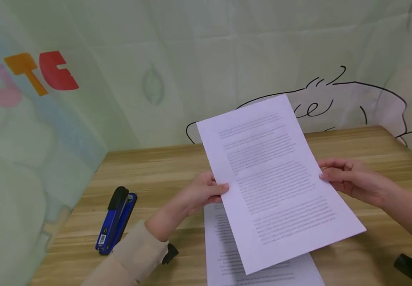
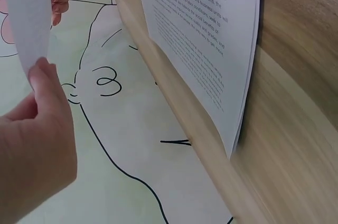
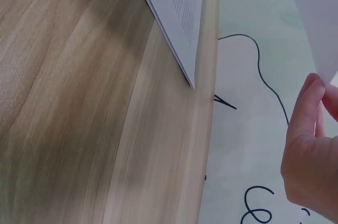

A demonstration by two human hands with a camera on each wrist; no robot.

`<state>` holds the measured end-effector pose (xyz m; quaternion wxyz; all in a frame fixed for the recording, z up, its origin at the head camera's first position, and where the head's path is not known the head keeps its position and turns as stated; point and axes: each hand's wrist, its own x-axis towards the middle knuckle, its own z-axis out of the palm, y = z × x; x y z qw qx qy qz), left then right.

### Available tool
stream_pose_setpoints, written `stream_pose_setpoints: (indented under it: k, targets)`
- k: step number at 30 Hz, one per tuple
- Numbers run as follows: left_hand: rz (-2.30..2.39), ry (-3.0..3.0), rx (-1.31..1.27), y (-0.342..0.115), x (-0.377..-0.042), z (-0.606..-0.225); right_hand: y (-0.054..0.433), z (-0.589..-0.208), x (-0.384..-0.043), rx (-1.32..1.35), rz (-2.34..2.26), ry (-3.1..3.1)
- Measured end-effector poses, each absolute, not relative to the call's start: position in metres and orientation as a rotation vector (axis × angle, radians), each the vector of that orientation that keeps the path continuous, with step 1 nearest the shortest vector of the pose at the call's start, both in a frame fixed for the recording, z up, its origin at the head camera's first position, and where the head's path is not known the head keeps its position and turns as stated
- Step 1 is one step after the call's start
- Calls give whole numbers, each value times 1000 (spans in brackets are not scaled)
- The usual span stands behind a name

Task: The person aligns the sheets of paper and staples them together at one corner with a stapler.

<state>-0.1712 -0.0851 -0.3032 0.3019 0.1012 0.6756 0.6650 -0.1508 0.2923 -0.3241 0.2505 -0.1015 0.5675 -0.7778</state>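
Observation:
A printed sheet of paper point(image 1: 270, 178) is held up tilted above the table, text side facing the head camera. My left hand point(image 1: 204, 192) pinches its left edge, thumb on the front. At the opposite edge, my right hand point(image 1: 352, 180) pinches the same sheet between thumb and fingers. Below it, a stack of printed paper point(image 1: 224, 254) lies on the table, partly hidden by the raised sheet. In the left wrist view the stack point(image 2: 195, 39) shows more than one layer at its edge. Whether the raised paper is one sheet or several, I cannot tell.
A blue and black stapler point(image 1: 114, 220) lies on the wooden table point(image 1: 156, 171), left of my left forearm. A pale printed cloth point(image 1: 191, 59) with letters and line drawings hangs behind the table's far edge. Dark wrist straps point(image 1: 170, 253) are on both forearms.

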Motion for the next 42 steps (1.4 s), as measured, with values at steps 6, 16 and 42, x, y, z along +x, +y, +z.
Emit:
stream_pose_setpoints:
  k: [6, 16, 42]
  targets:
    - [1640, 1776, 348, -89, -165, -300, 288, -320, -152, -266, -2098, 1556]
    - [1557, 1739, 384, -96, -156, -304, 274, -316, -161, -267, -2079, 1579]
    - [1595, 1728, 209, -110, -142, -335, 248, -344, -170, -163, -1980, 1624]
